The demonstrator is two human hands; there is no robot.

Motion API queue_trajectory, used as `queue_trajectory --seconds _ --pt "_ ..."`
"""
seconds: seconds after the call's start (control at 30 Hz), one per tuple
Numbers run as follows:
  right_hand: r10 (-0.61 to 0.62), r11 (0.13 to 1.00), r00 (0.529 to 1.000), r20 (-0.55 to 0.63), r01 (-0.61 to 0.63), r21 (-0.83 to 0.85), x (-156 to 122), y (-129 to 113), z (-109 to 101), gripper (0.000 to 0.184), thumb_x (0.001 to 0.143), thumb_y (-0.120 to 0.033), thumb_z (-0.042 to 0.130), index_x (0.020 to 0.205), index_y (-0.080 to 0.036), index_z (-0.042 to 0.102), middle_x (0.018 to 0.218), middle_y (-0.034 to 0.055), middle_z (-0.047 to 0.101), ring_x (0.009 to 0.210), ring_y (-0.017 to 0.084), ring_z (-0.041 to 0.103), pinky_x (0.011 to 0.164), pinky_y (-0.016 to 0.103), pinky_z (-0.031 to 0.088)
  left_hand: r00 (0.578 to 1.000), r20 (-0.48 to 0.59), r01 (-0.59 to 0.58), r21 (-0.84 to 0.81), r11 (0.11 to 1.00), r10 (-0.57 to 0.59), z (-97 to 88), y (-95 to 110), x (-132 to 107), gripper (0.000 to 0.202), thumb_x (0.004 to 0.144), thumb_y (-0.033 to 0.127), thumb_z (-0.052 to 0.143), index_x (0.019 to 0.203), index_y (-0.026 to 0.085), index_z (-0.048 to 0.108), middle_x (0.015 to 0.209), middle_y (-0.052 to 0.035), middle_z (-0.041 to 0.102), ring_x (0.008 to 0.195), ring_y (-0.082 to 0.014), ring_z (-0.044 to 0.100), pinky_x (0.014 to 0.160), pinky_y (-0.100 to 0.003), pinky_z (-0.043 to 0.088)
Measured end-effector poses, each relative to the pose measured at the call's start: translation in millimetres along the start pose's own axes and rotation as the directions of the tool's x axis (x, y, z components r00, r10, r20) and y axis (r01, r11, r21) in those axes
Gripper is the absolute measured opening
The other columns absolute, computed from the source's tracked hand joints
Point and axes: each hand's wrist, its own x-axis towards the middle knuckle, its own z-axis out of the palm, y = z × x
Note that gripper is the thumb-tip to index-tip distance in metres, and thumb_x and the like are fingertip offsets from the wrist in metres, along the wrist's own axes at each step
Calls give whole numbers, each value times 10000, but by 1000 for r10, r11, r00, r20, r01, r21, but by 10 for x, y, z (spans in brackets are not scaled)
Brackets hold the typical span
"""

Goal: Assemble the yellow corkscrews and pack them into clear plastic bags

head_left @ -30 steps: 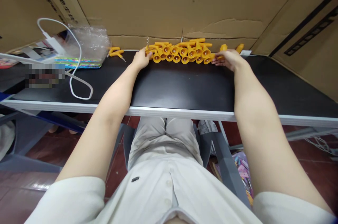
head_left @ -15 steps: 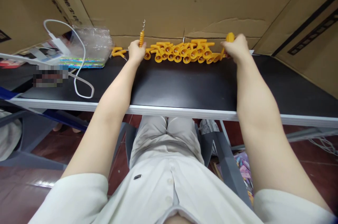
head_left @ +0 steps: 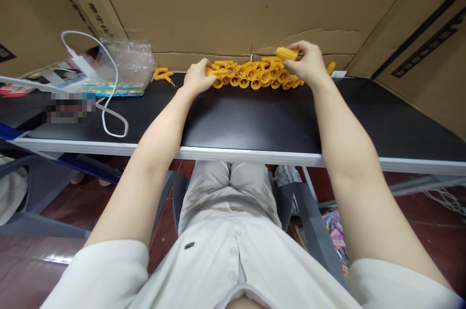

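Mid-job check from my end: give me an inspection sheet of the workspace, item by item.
Surface: black flat tabletop with a pale metal front edge.
Job's things: yellow plastic funnel-ended pieces in a row along the back.
Clutter: clear plastic film, multicoloured flat packets, left.
Hands: left hand gripping a yellow piece at the row's left end; right hand holding a yellow ribbed piece over its right end.
Cables: white cable looping at left; thin pale cables below, right.
Surroundings: brown cardboard walls, red-brown tiled floor.

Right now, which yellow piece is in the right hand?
The right hand grips the yellow piece seen above the right part of the yellow row. It shows its side, whereas most in the row show open cups.
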Motion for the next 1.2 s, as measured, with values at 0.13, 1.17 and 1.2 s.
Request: queue_trajectory --seconds 0.13,1.17,1.2 --pt "-91 996 994 -57 90 -25 -52 -79 33 498 1018 -56 761 1510 -75 683 1575 175 678 1374 229 687 1222 286 486 999 23 -34 -8 999 34 -3 88 -77 433 855 189 746 1287 218 760 1279 -113 774 1476 -398 615 1334 -514 398" --pt "-85 991 978 189 102 -85 -135 -211 240 619 787 -334 945 1366 -243 747 1302 101 772 1282 397 719 1233 603 545 977 133 -168 3 986 166 -19 173 -191 315 845 232 707 1146 247 800 1060 -57 793 1300 -349 689 1284 -474 455" --pt "-79 991 977 196 99 -91 -134 -200 243 614 788 -343 945 1362 -246 750 1262 92 781 1257 391 729 1217 600 559 978 132 -166 7 986 164 -15 164 -185 311 847 231 708 1144 247 800 1054 -57 790 1285 -346 694 1277 -468 459"
